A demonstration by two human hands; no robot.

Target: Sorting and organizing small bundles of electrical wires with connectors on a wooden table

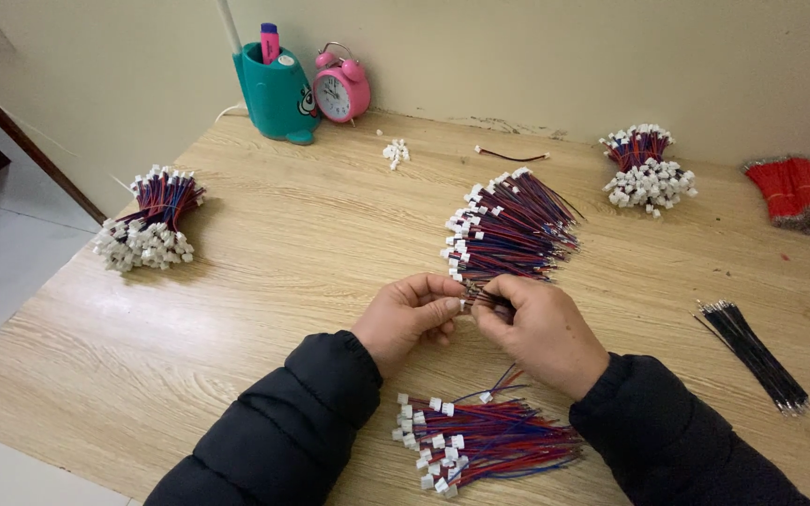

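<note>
My left hand (410,317) and my right hand (538,330) meet at the middle of the wooden table (292,244). Between their fingertips they pinch a small white connector with thin red and blue wires (476,298). Just beyond the hands lies a fanned pile of the same wired connectors (510,228). Another pile of red and blue wires with white plugs (480,442) lies near the front edge, between my dark sleeves.
A tied bundle of wired connectors (150,225) lies at the left, another bundle (645,169) at the back right. Black wires (754,354) lie at the right, red and blue wire bundles (803,195) far right. A teal pen holder (276,94) and pink alarm clock (341,86) stand by the wall.
</note>
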